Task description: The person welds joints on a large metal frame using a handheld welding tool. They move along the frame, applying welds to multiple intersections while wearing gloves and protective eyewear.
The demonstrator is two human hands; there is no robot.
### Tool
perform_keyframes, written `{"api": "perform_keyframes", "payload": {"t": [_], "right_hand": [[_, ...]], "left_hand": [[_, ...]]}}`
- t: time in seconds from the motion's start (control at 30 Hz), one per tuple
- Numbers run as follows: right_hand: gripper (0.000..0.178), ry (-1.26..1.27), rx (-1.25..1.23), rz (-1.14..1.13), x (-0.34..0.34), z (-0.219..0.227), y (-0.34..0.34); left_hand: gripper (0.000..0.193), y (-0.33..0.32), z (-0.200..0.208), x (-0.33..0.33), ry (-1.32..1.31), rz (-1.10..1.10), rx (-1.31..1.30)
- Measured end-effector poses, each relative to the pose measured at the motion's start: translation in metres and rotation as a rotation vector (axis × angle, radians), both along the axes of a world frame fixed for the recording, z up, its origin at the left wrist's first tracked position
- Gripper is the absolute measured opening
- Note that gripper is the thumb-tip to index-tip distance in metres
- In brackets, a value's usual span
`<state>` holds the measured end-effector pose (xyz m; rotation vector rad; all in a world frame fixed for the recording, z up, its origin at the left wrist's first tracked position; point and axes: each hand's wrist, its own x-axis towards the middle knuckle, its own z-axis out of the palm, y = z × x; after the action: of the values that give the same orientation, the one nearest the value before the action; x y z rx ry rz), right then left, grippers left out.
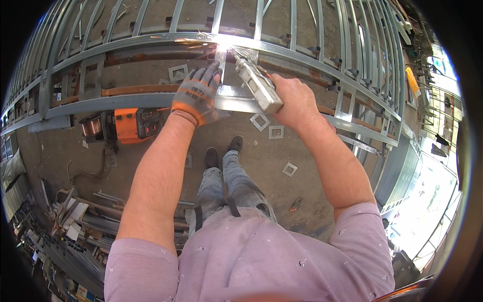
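Observation:
My right hand (294,99), bare, is closed around a boxy pale welding gun (257,84). The gun's nozzle points away from me at a metal frame (146,42) of shiny square tubes. A bright white glare (224,42) and orange sparks flying left mark where the nozzle meets the far rail, hiding the joint itself. My left hand (200,93) wears a grey glove with an orange cuff. It lies palm down over the near rail (141,100), fingers stretched toward the glare beside a short cross tube (222,70). Its thumb is partly hidden.
An orange wire feeder (132,125) with a copper-coloured wire spool (92,128) stands on the floor at left. Square metal plates with cut-outs (276,132) lie near my feet. Scrap and tube lengths (95,221) crowd the lower left. Corrugated sheets (406,168) stand at right.

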<state>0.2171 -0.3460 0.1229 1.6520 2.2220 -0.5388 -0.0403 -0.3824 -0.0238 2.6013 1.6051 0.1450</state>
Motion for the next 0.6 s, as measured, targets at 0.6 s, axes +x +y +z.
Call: {"api": "perform_keyframes", "payload": {"t": [0.6], "right_hand": [[0.052, 0.143, 0.054, 0.016, 0.056, 0.028, -0.025]], "left_hand": [[0.069, 0.002, 0.011, 0.003, -0.046, 0.014, -0.080]]}}
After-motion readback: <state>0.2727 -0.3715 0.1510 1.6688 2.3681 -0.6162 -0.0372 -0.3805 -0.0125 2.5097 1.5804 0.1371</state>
